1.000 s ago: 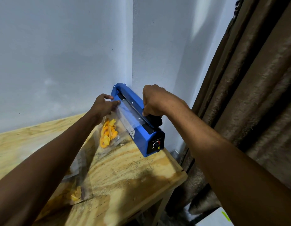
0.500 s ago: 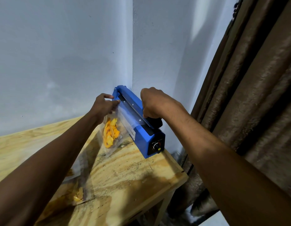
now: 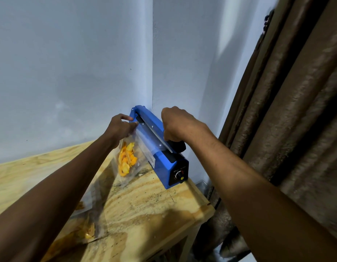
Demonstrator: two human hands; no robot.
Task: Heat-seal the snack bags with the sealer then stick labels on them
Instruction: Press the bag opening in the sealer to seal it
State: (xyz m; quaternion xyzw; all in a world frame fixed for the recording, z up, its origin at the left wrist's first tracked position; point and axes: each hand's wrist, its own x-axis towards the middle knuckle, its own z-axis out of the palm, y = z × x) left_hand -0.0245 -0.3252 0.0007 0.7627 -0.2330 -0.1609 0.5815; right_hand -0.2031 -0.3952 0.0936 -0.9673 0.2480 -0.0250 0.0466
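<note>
Head view: clear bag (image 3: 128,163) holding orange snack pieces (image 3: 126,159), sealer (image 3: 162,148) beside

The sealer (image 3: 160,148) has a smooth blue painted casing, a bare metal strip along its arm and a matt black plastic handle and dial. The bag (image 3: 133,157) is clear glossy plastic film. The table (image 3: 145,208) is raw, grainy plywood with dark specks. The curtain (image 3: 296,120) is brown cloth with a faint sheen. The wall (image 3: 69,72) is matt painted plaster.
</note>
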